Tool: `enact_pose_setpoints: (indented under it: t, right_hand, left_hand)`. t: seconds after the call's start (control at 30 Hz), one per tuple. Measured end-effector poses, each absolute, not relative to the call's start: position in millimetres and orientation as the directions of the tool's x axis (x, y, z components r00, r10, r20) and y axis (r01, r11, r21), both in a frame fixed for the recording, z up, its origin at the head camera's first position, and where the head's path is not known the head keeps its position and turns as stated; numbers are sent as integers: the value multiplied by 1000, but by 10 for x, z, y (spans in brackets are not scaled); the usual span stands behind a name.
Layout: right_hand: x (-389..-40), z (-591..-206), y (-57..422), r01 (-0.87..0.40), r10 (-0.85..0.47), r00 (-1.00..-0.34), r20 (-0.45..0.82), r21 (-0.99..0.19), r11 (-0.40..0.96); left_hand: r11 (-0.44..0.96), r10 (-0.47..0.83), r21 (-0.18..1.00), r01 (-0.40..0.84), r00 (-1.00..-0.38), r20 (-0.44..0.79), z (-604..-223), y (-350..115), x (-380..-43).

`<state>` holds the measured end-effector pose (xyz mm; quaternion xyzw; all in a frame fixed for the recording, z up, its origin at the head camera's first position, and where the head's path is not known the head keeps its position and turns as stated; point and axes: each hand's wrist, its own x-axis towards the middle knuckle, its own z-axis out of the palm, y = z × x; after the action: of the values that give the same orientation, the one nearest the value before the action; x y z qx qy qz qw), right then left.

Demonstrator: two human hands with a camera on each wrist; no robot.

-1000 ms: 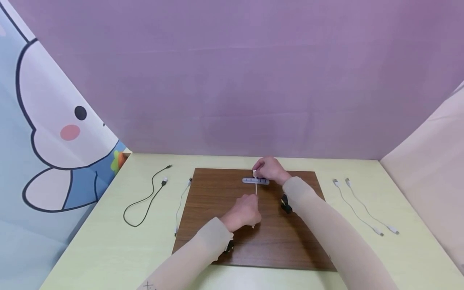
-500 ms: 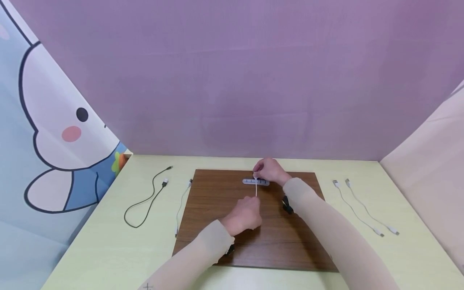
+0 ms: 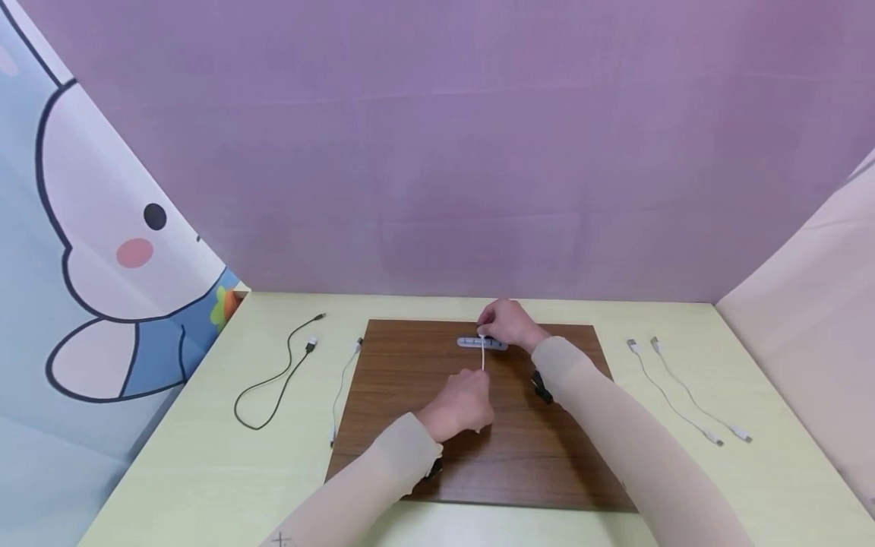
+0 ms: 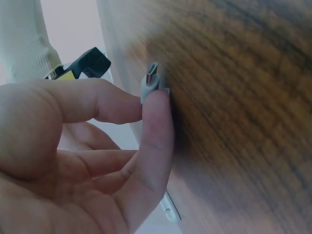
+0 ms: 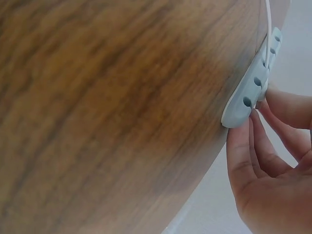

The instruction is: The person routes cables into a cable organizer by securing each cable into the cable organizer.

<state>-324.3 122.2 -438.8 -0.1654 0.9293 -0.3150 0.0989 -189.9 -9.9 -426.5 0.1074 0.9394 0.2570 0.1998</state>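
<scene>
A white USB cable (image 3: 482, 355) runs taut between both hands, above a wooden board (image 3: 410, 357). My left hand (image 3: 458, 403) pinches its USB-C plug (image 4: 149, 87) between thumb and forefinger, with the metal tip showing past the fingers. At the board's far side, my right hand (image 3: 511, 323) grips the cable's other end, which its fingers largely hide. Right there lies a pale slotted cable clip (image 5: 247, 95), and the cable (image 5: 267, 34) passes over its middle in the right wrist view. Whether the cable sits inside a slot, I cannot tell.
Left of the board lie a black USB cable (image 3: 262, 382) and a short white cable (image 3: 342, 384). Two more white cables, an inner one (image 3: 659, 389) and an outer one (image 3: 690, 391), lie to the right. A purple cloth wall (image 3: 437, 152) stands behind the table.
The right hand has lowered its end of the cable slightly onto the clip, and its white plug shows less. My left hand stays nearly still, holding the cable taut.
</scene>
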Motion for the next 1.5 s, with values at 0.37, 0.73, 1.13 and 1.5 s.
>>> enact_pose_setpoints:
  t: [0.37, 0.73, 1.13, 1.5]
  right_hand:
    - [-3193, -4406, 1291, -234, -343, -938, -53, -634, 737]
    - [-3080, -4335, 1530, -306, -372, -928, 11, -595, 744]
    - [-2918, -4312, 1898, -301, -352, -936, 15, -553, 777]
    - [-2934, -4208, 2285, -332, -328, -939, 103, -524, 784]
  left_hand:
    - [843, 295, 530, 95, -905, -307, -4279, -107, -1893]
    - [854, 270, 515, 77, -911, -313, -4278, -102, -1887]
    - [848, 280, 523, 80, -907, -316, -4273, -96, -1870]
    - [851, 298, 512, 116, -909, -291, -4291, -111, -1870]
